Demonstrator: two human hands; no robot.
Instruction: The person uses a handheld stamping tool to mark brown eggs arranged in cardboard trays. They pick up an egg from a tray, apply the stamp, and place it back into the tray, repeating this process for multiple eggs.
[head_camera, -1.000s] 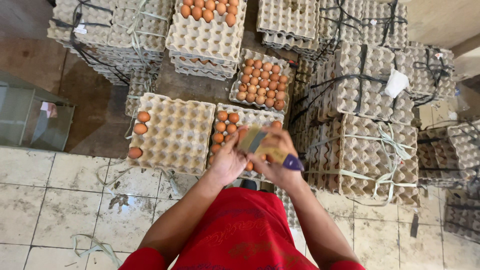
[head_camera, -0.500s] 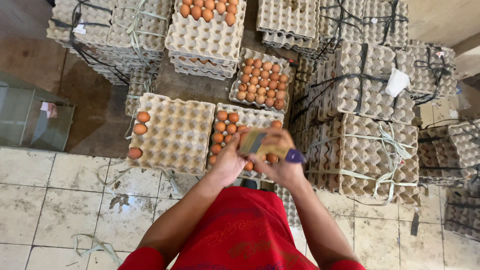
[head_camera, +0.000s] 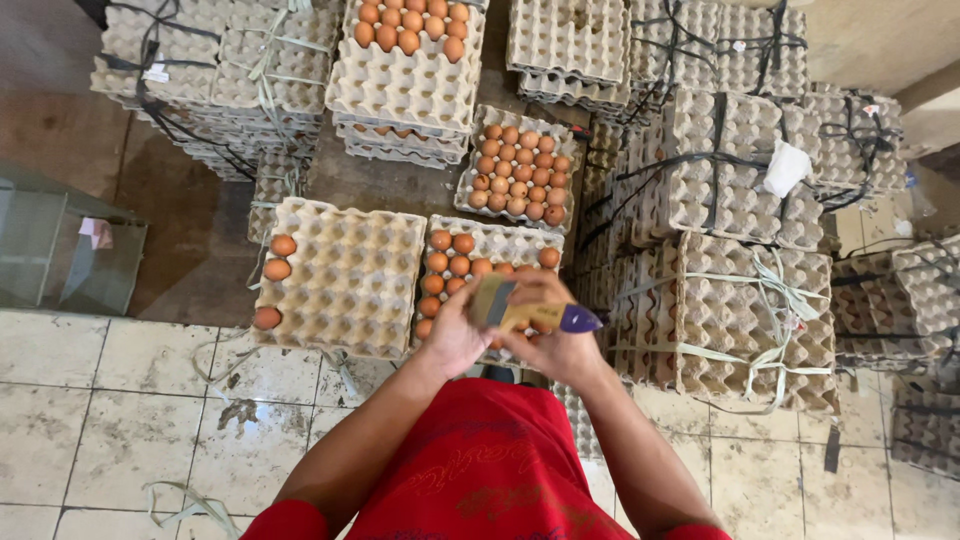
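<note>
Barely any shift tbh: both hands drift slightly lower over egg tray (head_camera: 490, 262), left hand (head_camera: 455, 335) and right hand (head_camera: 560, 345) regrip yellowish tool (head_camera: 520, 310), purple tip (head_camera: 580, 320) pokes further right.

Both hands hide the near edge of an egg tray (head_camera: 490, 262); the small blurred object (head_camera: 520, 310) they hold cannot be identified.

Colours noted, from where I stand:
- Eggs (head_camera: 515, 175): brown to orange-brown.
- Egg trays (head_camera: 350, 280): pale grey-beige pulp, dimpled grid pattern.
- Item in my hands: tan and grey card (head_camera: 497, 303), purple-tipped pen (head_camera: 578, 319).
- My shirt (head_camera: 480, 470): red, faint darker lettering.
- Straps (head_camera: 770, 290) on right stacks: pale green; far stacks' straps black.
- Floor tiles (head_camera: 120, 400): mottled cream, dark joints.
</note>
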